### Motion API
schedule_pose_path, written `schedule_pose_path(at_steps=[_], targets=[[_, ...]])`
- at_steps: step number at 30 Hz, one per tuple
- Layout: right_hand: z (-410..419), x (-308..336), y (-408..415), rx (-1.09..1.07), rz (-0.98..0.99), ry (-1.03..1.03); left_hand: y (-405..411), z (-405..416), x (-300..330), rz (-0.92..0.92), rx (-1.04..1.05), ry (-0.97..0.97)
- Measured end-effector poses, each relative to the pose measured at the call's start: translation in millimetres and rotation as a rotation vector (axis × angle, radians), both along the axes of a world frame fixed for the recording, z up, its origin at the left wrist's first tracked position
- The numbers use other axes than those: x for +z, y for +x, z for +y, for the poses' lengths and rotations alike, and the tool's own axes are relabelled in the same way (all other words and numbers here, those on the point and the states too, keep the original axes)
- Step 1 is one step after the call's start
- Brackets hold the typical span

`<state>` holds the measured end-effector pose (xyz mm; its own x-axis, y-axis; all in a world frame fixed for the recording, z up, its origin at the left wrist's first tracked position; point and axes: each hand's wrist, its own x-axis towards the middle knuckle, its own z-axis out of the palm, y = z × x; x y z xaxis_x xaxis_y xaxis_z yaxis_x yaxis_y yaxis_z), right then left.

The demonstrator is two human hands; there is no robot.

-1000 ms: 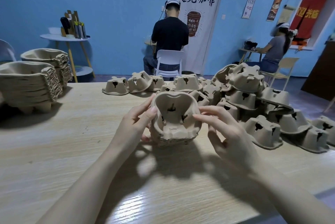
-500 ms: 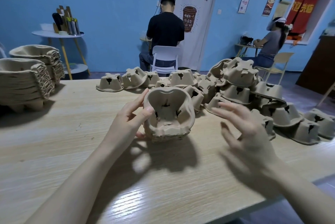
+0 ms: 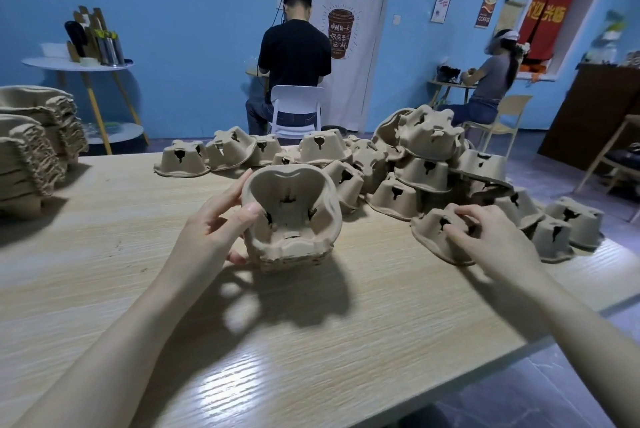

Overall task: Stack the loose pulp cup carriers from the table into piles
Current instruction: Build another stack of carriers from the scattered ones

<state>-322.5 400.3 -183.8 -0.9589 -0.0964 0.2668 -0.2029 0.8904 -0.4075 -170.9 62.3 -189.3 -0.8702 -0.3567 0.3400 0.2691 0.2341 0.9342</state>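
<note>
Two hands at work on one surface (image 3: 104, 247). Left hand (image 3: 214, 230) grips small nested stack (image 3: 292, 216), tilted mouth toward the camera, thumb inside the rim, fingers round the back. Right hand (image 3: 485, 237) rests curled over upturned loose carrier (image 3: 440, 237) at the near edge of the heap (image 3: 426, 164), fingertips pinching its base. Finished piles (image 3: 31, 150) stand far left, well apart. Carriers: moulded pulp, likely very light, stiff yet crushable, rough enough not to slip. Best taken by the base or flared rim with gentle pressure.
</note>
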Motion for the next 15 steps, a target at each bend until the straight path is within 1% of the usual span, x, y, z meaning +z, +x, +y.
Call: schedule_pose_path(at_steps=[6, 8, 12, 15], targets=[[-20.4, 2.4, 21.9, 0.11, 0.077, -0.032, -0.9, -0.9, -0.9, 0.006, -0.006, 0.012], [-27.9, 9.8, 24.3, 0.101, 0.059, -0.068, -1.2, -0.6, -1.0, 0.007, -0.008, 0.024], [-36.7, 20.3, 21.7, 0.153, -0.018, -0.022, -2.6, -0.4, -1.5, 0.008, -0.003, 0.032], [-42.7, 25.1, 23.7, 0.258, -0.033, -0.107, -2.2, -0.1, -1.3, 0.005, 0.002, 0.032]])
